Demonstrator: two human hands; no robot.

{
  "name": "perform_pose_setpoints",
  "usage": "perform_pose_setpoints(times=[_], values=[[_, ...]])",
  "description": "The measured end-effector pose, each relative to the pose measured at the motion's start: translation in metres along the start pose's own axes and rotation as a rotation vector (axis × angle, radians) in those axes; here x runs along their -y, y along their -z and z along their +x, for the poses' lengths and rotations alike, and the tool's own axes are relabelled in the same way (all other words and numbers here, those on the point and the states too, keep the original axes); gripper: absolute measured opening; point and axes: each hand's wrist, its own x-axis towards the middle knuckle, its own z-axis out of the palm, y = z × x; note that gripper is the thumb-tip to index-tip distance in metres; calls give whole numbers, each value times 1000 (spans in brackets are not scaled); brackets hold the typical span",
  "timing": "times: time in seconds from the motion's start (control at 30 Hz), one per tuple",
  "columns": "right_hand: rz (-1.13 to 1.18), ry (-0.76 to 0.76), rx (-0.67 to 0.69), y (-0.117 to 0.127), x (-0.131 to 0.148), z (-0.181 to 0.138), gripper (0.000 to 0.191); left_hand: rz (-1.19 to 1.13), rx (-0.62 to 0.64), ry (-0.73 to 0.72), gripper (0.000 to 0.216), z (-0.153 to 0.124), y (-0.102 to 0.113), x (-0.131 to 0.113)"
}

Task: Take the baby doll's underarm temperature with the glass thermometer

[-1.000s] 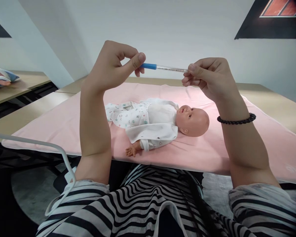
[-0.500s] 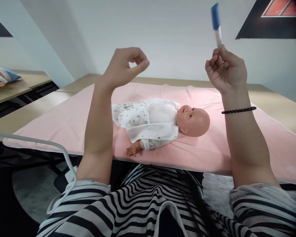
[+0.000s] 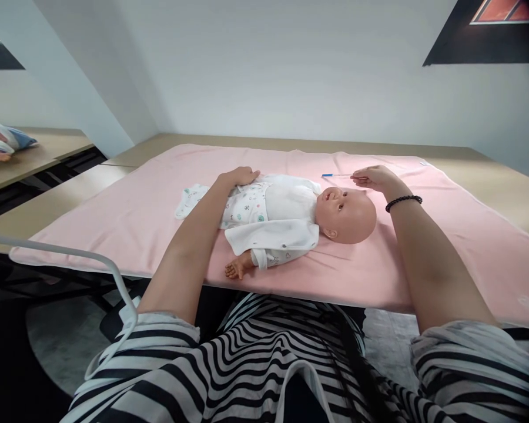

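Observation:
A baby doll lies on its back, head to the right, in an opened white top with small prints. My left hand rests at the far side of its waist, fingers curled on the edge of the printed garment; the fingertips are partly hidden. Beyond the doll's head, my right hand is low over the pink blanket. Its fingertips are together at the white end of a slim thermometer, whose blue end points left. The thermometer is level, at or just above the blanket.
The pink blanket covers much of the wooden table, which backs onto a wall. A pale curved metal rail stands at the near left. Another doll lies on a separate table at far left.
Both hands have come down from the air. The thermometer went from upright beside my raised right hand to lying level beyond the doll's head. My left hand moved onto the doll's garment.

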Motion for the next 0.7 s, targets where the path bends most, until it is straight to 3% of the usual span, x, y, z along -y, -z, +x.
perform_pose_setpoints(times=[0.17, 0.3, 0.4, 0.57, 0.7], values=[[-311, -17, 79, 4, 2, -9, 23, -15, 17, -119, 47, 9, -3, 2], [-537, -1, 73, -12, 23, -16, 17, -132, 14, -139, 35, 14, -3, 6], [-458, 51, 161, -30, 39, -22, 19, -200, 29, -149, 29, 18, -3, 11], [-339, -2, 469, -58, 48, -34, 36, -371, 29, -171, 19, 14, 0, 12], [-332, -94, 615, -71, 49, -46, 42, -517, 42, -136, 37, 7, 4, 7]])
